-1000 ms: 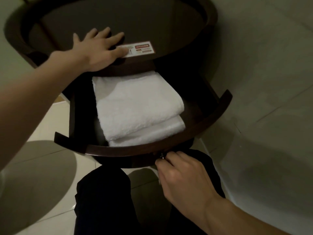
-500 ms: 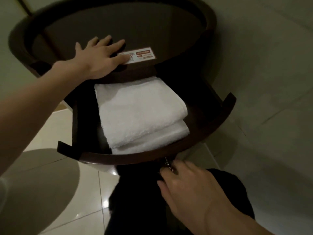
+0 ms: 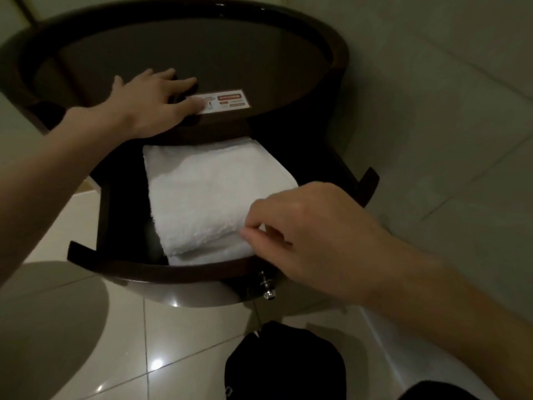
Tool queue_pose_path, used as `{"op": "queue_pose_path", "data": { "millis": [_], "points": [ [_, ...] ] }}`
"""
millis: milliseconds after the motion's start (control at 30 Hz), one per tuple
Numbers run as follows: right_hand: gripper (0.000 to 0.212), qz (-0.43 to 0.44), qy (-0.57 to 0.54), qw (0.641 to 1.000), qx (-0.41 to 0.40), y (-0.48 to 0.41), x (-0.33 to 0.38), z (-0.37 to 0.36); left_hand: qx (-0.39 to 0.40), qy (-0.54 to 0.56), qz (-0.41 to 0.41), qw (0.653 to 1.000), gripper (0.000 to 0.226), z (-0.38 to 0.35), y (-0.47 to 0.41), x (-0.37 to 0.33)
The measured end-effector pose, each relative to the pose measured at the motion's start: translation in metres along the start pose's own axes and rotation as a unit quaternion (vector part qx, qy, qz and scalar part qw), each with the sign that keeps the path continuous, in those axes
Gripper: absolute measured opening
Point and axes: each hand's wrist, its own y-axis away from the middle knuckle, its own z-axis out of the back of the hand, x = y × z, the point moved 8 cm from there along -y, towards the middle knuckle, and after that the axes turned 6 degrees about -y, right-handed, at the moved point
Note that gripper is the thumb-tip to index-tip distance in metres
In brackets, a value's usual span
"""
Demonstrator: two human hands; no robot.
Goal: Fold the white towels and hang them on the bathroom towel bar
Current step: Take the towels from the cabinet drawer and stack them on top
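Two folded white towels [image 3: 207,197] lie stacked in the open drawer [image 3: 144,272] of a dark round wooden table [image 3: 202,47]. My right hand [image 3: 311,235] reaches over the drawer's front rim, its thumb and curled fingers pinching the front right edge of the top towel. My left hand [image 3: 150,102] rests flat on the table top with straight fingers, its fingertips touching a white and red sticker [image 3: 227,101]. No towel bar is in view.
A metal knob [image 3: 266,287] sticks out of the drawer front, just below my right hand. A pale wall [image 3: 432,111] stands close on the right. Glossy floor tiles [image 3: 173,342] lie below, with my dark-clothed leg [image 3: 285,368] at the bottom.
My right hand has let go of the drawer knob and risen over the drawer rim onto the towels' front edge. My left hand stays flat on the table top.
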Motion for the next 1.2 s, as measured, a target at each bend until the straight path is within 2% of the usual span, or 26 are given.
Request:
{"op": "queue_pose_path", "data": {
  "millis": [133, 333, 433, 533, 633, 733, 833, 933, 1067, 1200],
  "points": [
    [0.027, 0.036, 0.029, 0.999, 0.0, -0.017, -0.002, -0.009, -0.129, 0.051, -0.021, 0.99, 0.053, 0.023, 0.026, -0.018],
    [0.02, 0.07, 0.041, 0.996, -0.034, -0.033, -0.011, -0.02, -0.162, 0.122, -0.131, 0.97, 0.039, 0.036, 0.078, -0.062],
    [0.021, 0.079, 0.047, 0.994, -0.051, -0.037, -0.015, -0.022, -0.15, 0.101, -0.163, 0.97, 0.045, 0.035, 0.106, -0.081],
    [0.022, 0.081, 0.065, 0.993, -0.06, -0.041, -0.02, -0.017, -0.146, 0.084, -0.16, 0.973, 0.043, 0.032, 0.132, -0.089],
    [0.028, 0.053, 0.102, 0.993, -0.007, -0.046, -0.03, -0.016, -0.143, 0.107, -0.141, 0.974, 0.046, 0.03, 0.158, -0.092],
    [0.044, 0.021, 0.118, 0.991, 0.058, -0.046, -0.038, -0.019, -0.087, 0.105, -0.144, 0.98, 0.061, 0.015, 0.178, -0.098],
    [0.058, 0.026, 0.133, 0.988, 0.076, -0.05, -0.039, -0.023, -0.042, 0.055, -0.134, 0.988, 0.079, 0.002, 0.181, -0.1],
    [0.069, 0.039, 0.171, 0.981, 0.087, -0.058, -0.041, -0.031, -0.028, 0.036, -0.122, 0.991, 0.085, -0.003, 0.179, -0.101],
    [0.068, 0.045, 0.202, 0.973, 0.102, -0.062, -0.048, -0.041, -0.011, 0.01, -0.118, 0.993, 0.081, -0.003, 0.173, -0.102],
    [0.057, 0.053, 0.214, 0.971, 0.089, -0.064, -0.048, -0.048, 0.009, -0.013, -0.12, 0.993, 0.076, -0.003, 0.164, -0.103]
  ]
}}
